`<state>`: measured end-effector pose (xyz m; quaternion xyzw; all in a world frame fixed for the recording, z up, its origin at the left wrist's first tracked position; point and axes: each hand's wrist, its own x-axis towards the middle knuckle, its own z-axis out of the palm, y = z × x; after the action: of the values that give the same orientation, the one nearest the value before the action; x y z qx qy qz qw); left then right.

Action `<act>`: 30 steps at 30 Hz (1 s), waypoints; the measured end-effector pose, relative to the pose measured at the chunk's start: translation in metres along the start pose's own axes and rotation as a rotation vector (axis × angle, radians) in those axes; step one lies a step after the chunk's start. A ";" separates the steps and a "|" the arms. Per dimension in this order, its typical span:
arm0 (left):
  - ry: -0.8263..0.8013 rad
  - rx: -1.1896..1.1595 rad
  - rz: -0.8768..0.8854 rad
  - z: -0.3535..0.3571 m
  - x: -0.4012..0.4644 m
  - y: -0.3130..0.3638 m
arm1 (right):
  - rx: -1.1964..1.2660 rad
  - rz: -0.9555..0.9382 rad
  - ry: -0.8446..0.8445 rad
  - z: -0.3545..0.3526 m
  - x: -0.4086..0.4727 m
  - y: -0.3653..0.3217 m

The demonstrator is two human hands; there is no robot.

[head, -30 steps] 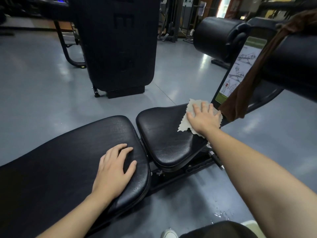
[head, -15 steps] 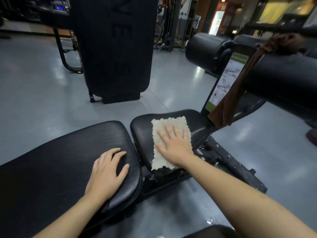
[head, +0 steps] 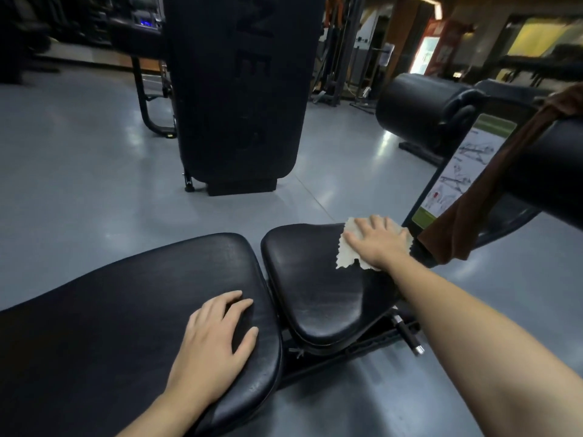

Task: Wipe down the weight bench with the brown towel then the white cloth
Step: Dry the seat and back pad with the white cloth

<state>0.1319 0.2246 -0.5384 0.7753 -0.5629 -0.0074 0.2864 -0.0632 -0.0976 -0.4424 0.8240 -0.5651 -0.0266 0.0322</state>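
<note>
The black weight bench has a long back pad (head: 126,310) and a smaller seat pad (head: 315,294). My right hand (head: 380,242) lies flat on the white cloth (head: 348,257), pressing it onto the far right corner of the seat pad. My left hand (head: 214,339) rests palm down on the near end of the back pad, fingers apart, holding nothing. The brown towel (head: 467,209) hangs over a black padded roller (head: 549,175) at the right, beside the seat.
An instruction placard (head: 463,171) stands on the frame behind the seat. A tall black machine (head: 239,89) stands on the grey floor ahead. Another padded roller (head: 422,108) is at the upper right. A metal adjustment pin (head: 408,335) sticks out under the seat.
My right hand slid the white cloth from the seat's far right corner to its middle, then back to the far right corner. My left hand stayed on the back pad.
</note>
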 end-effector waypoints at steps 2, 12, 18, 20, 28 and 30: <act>-0.006 -0.006 0.001 0.000 0.001 -0.001 | -0.023 0.001 -0.014 -0.001 0.009 -0.001; -0.014 0.024 0.003 0.000 0.000 -0.001 | -0.021 -0.063 -0.089 -0.008 0.032 -0.021; -0.008 0.012 -0.001 0.000 0.000 0.000 | -0.004 -0.171 -0.178 -0.008 0.044 -0.072; -0.007 0.004 0.003 0.000 0.001 -0.001 | 0.009 -0.211 -0.185 -0.005 0.045 -0.094; -0.002 -0.013 0.013 0.000 0.001 -0.001 | 0.050 -0.425 -0.183 0.002 0.041 -0.135; -0.006 -0.014 0.011 0.000 0.001 -0.001 | 0.072 -0.498 -0.204 0.000 0.039 -0.127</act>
<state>0.1332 0.2242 -0.5388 0.7700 -0.5680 -0.0123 0.2902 0.0691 -0.0883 -0.4537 0.9313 -0.3458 -0.0964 -0.0617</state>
